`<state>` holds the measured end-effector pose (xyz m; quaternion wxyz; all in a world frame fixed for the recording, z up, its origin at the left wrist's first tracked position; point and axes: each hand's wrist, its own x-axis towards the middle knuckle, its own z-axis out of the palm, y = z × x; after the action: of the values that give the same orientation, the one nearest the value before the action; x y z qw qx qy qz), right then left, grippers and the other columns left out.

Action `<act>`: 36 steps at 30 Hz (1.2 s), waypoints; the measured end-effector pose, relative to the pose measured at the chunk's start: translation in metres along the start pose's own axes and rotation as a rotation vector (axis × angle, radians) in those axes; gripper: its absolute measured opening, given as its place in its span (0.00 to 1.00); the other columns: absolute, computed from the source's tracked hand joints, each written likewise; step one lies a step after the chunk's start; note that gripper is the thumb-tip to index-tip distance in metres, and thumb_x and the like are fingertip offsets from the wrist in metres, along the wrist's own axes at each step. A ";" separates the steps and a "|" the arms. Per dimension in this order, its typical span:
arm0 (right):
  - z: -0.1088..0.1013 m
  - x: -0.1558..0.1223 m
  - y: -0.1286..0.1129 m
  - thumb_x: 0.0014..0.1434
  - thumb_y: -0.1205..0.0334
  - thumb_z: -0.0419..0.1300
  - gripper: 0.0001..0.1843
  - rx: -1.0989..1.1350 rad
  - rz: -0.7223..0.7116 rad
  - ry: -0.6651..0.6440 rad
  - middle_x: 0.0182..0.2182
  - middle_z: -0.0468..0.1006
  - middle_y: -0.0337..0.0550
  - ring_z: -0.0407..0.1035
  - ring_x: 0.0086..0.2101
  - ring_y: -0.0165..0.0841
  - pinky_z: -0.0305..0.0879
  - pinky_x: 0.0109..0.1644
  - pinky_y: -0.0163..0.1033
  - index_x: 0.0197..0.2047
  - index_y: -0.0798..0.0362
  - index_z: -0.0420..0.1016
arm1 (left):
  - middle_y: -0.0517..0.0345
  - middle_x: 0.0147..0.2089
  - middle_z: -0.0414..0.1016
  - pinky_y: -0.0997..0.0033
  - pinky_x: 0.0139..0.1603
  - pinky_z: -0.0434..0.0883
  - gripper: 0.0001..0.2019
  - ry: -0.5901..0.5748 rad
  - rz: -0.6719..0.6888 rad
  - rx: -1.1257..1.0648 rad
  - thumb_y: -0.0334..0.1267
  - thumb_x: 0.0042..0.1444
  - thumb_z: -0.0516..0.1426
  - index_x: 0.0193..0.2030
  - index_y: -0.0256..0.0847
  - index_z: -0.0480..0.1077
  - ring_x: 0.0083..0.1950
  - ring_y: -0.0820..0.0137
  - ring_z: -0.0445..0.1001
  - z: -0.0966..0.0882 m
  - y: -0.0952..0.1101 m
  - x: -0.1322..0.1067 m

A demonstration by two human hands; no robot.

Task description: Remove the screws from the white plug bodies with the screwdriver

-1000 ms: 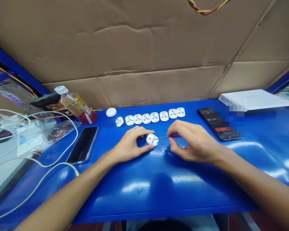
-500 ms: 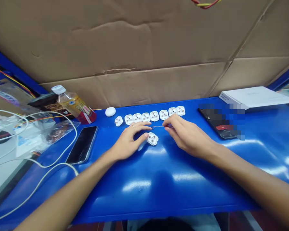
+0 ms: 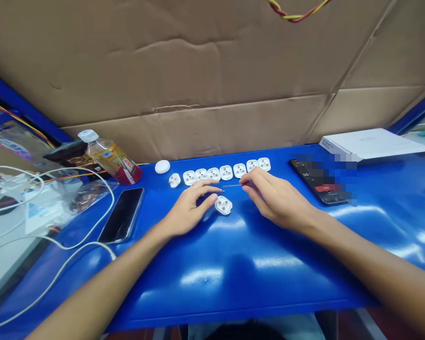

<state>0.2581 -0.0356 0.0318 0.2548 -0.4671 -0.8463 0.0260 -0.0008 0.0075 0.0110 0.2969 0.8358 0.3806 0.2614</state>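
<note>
My right hand (image 3: 265, 191) pinches a thin metal screwdriver (image 3: 231, 185). Its shaft points left, almost level, and my fingers hide the handle. A tiny dark piece, perhaps a screw (image 3: 223, 191), lies just below the shaft's tip, close to my left fingertips. My left hand (image 3: 193, 205) rests low over the table with thumb and fingers apart. Its thumb is at the left edge of a white plastic plug-like part (image 3: 223, 205) with metal fittings inside. Behind the hands stands a row of several similar white parts (image 3: 226, 173), the nearest ones partly covered by my fingers.
A round white case (image 3: 162, 166) and a tilted drink bottle (image 3: 114, 158) are at the back left. A phone (image 3: 122, 215) and tangled white cables (image 3: 69, 248) lie on the left. Another phone (image 3: 313, 182) and a white box (image 3: 371, 141) are at the right on the blue table (image 3: 233, 278).
The camera view has shifted slightly. My hands, the screwdriver and the white part keep nearly the same places; the right phone's screen now shows digits.
</note>
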 end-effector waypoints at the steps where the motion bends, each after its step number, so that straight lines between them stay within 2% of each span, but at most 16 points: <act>1: 0.000 0.000 0.000 0.75 0.61 0.50 0.08 -0.001 -0.003 0.012 0.47 0.79 0.50 0.76 0.44 0.43 0.73 0.44 0.47 0.52 0.51 0.68 | 0.49 0.61 0.77 0.55 0.62 0.71 0.16 0.031 -0.020 0.006 0.48 0.70 0.55 0.54 0.44 0.79 0.61 0.56 0.75 0.000 0.001 0.000; 2: -0.001 0.000 0.001 0.75 0.62 0.50 0.08 -0.001 -0.007 0.026 0.47 0.79 0.50 0.76 0.43 0.43 0.73 0.44 0.46 0.52 0.51 0.67 | 0.49 0.55 0.79 0.58 0.54 0.74 0.16 0.058 -0.054 0.013 0.50 0.68 0.57 0.53 0.42 0.78 0.53 0.59 0.77 0.000 0.003 -0.001; 4: -0.001 0.000 0.001 0.75 0.62 0.50 0.08 -0.001 -0.007 0.052 0.47 0.79 0.50 0.76 0.43 0.43 0.72 0.44 0.46 0.52 0.52 0.68 | 0.53 0.40 0.80 0.65 0.37 0.72 0.18 0.072 -0.148 0.019 0.53 0.65 0.60 0.50 0.40 0.77 0.37 0.65 0.74 0.002 0.008 -0.002; 5: -0.001 0.000 0.001 0.75 0.62 0.50 0.08 -0.001 -0.006 0.059 0.46 0.79 0.50 0.76 0.43 0.43 0.72 0.43 0.46 0.52 0.52 0.68 | 0.56 0.35 0.78 0.67 0.33 0.68 0.19 0.055 -0.189 0.015 0.54 0.63 0.61 0.48 0.40 0.76 0.32 0.67 0.71 0.004 0.011 -0.002; 7: -0.001 0.000 0.002 0.75 0.61 0.50 0.08 -0.003 -0.001 0.063 0.46 0.79 0.50 0.76 0.42 0.42 0.71 0.43 0.46 0.51 0.51 0.68 | 0.59 0.31 0.77 0.68 0.30 0.65 0.18 0.003 -0.224 -0.003 0.55 0.61 0.62 0.44 0.40 0.76 0.30 0.68 0.69 0.008 0.017 -0.003; 10: 0.000 -0.001 0.003 0.75 0.61 0.50 0.08 -0.002 0.007 0.063 0.46 0.79 0.50 0.75 0.43 0.42 0.70 0.43 0.45 0.51 0.51 0.68 | 0.57 0.32 0.80 0.68 0.31 0.66 0.17 -0.031 -0.231 -0.033 0.54 0.62 0.61 0.41 0.40 0.79 0.31 0.68 0.72 0.012 0.023 -0.002; 13: 0.002 -0.001 0.007 0.75 0.61 0.50 0.07 0.008 0.006 0.063 0.46 0.79 0.50 0.75 0.43 0.42 0.70 0.44 0.45 0.50 0.50 0.68 | 0.55 0.35 0.83 0.67 0.34 0.70 0.18 -0.072 -0.235 -0.049 0.54 0.63 0.61 0.42 0.40 0.81 0.33 0.65 0.76 -0.003 0.025 0.001; 15: 0.002 -0.001 0.010 0.75 0.61 0.50 0.07 0.014 0.006 0.059 0.46 0.79 0.49 0.75 0.42 0.41 0.70 0.44 0.45 0.50 0.50 0.67 | 0.54 0.41 0.85 0.64 0.42 0.74 0.17 -0.098 -0.216 0.009 0.53 0.64 0.60 0.44 0.43 0.83 0.40 0.62 0.80 -0.026 0.024 0.001; 18: 0.003 -0.001 0.012 0.75 0.61 0.49 0.07 0.016 0.008 0.052 0.46 0.78 0.50 0.74 0.42 0.42 0.69 0.43 0.46 0.50 0.51 0.67 | 0.57 0.51 0.85 0.62 0.53 0.75 0.16 0.035 -0.259 0.229 0.53 0.64 0.59 0.47 0.48 0.84 0.51 0.56 0.81 -0.073 0.016 -0.002; 20: 0.003 -0.001 0.012 0.75 0.61 0.49 0.08 0.018 0.006 0.042 0.45 0.78 0.50 0.74 0.42 0.42 0.69 0.43 0.46 0.50 0.51 0.67 | 0.56 0.51 0.85 0.59 0.56 0.74 0.19 0.088 -0.307 0.384 0.54 0.63 0.59 0.49 0.45 0.84 0.52 0.52 0.81 -0.101 0.006 -0.006; 23: 0.003 -0.002 0.010 0.75 0.60 0.49 0.08 0.029 0.011 0.015 0.46 0.78 0.49 0.75 0.42 0.42 0.69 0.43 0.45 0.50 0.50 0.67 | 0.53 0.51 0.85 0.55 0.58 0.73 0.22 0.024 -0.360 0.481 0.55 0.62 0.56 0.48 0.43 0.84 0.50 0.50 0.81 -0.124 -0.014 -0.013; 26: 0.003 -0.002 0.008 0.75 0.60 0.49 0.07 0.026 0.021 0.010 0.47 0.78 0.48 0.75 0.43 0.42 0.68 0.43 0.46 0.51 0.50 0.66 | 0.52 0.51 0.85 0.55 0.57 0.75 0.21 -0.015 -0.385 0.448 0.55 0.60 0.57 0.44 0.45 0.84 0.50 0.50 0.82 -0.125 -0.033 -0.016; 29: 0.005 -0.002 0.009 0.75 0.60 0.50 0.07 0.018 0.024 0.015 0.46 0.78 0.48 0.75 0.43 0.42 0.69 0.43 0.45 0.51 0.50 0.66 | 0.50 0.53 0.85 0.53 0.60 0.74 0.21 0.002 -0.397 0.442 0.53 0.60 0.56 0.46 0.43 0.84 0.53 0.49 0.81 -0.119 -0.047 -0.015; 36: 0.007 -0.002 0.013 0.75 0.59 0.49 0.08 0.021 0.019 0.003 0.47 0.78 0.49 0.75 0.42 0.42 0.69 0.43 0.46 0.51 0.49 0.66 | 0.51 0.56 0.83 0.55 0.63 0.72 0.19 0.105 -0.379 0.444 0.50 0.63 0.56 0.49 0.43 0.83 0.57 0.51 0.80 -0.104 -0.052 -0.007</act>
<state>0.2656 -0.0285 0.0213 0.2604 -0.4726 -0.8411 0.0366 -0.0992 0.0606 0.0451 0.1301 0.7798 0.5926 0.1544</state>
